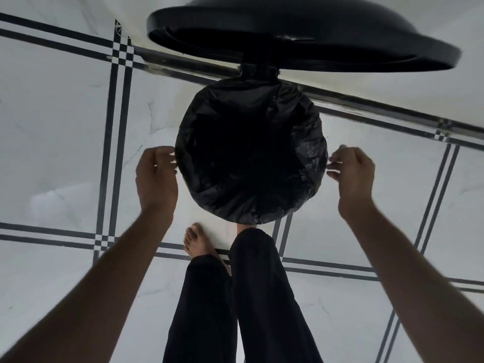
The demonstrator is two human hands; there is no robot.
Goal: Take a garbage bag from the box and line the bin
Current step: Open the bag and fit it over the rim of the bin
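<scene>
A round bin stands on the floor just ahead of my feet, its mouth covered by a black garbage bag [251, 158] that is folded over the rim [318, 142] all the way round. The bin's black lid [301, 30] is tipped up on its hinge at the far side. My left hand [155, 176] sits at the rim's left edge and my right hand [352, 174] at its right edge. Both have curled fingers whose tips are at the plastic, with nothing black between thumb and fingers. No box is in view.
White floor tiles with black double lines [112, 142] surround the bin. A white wall base [392, 82] runs behind it. My legs in dark trousers [235, 297] stand close in front; the left bare foot [196, 242] shows, and the right foot is hidden under the bin's front.
</scene>
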